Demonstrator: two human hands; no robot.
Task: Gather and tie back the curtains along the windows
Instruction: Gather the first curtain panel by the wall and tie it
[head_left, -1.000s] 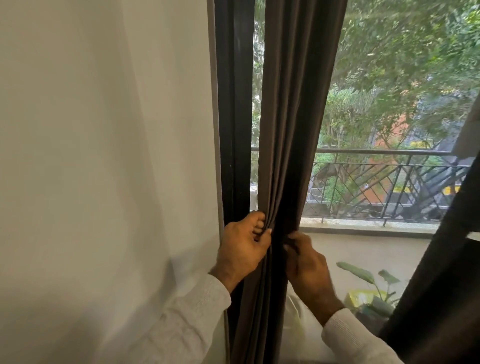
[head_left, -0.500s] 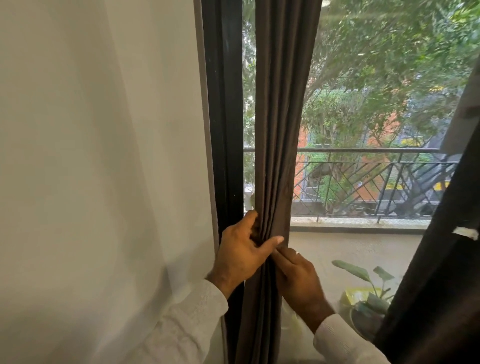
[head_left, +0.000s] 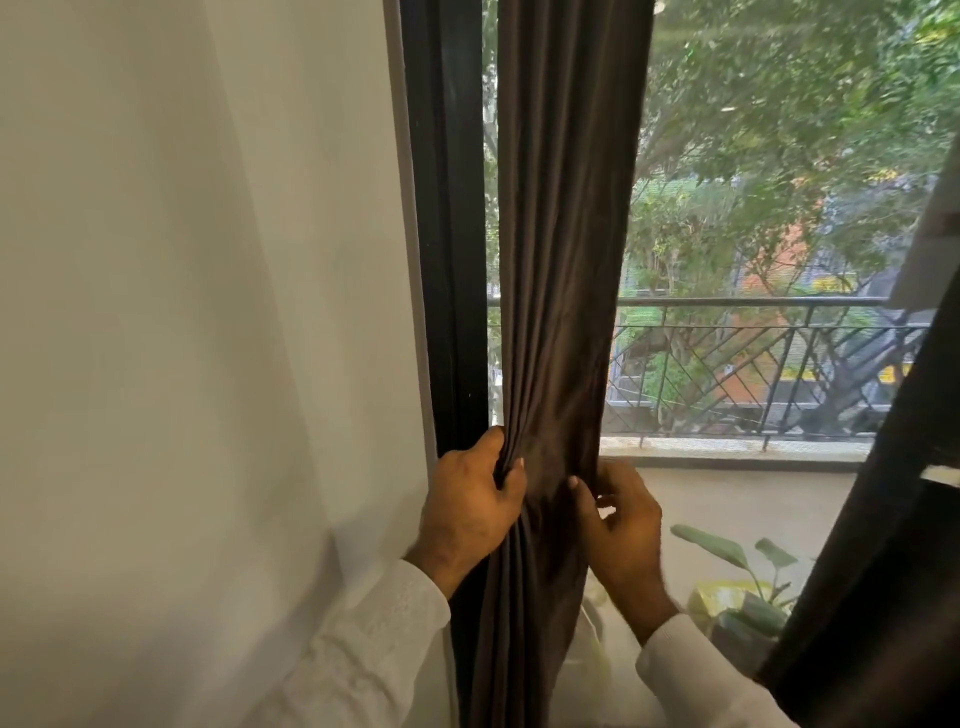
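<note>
Beside the window frame (head_left: 447, 218), the gathered dark curtain (head_left: 563, 260) is gripped by the left hand (head_left: 470, 512) and pinched by the right hand (head_left: 621, 535).

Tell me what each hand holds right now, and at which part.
Both hold the gathered dark curtain at sill height: the left hand grips its left-edge folds, the right hand grips its right edge.

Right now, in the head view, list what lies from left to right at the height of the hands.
Wall → window frame → left hand → gathered curtain → right hand → potted plant → second dark curtain.
</note>
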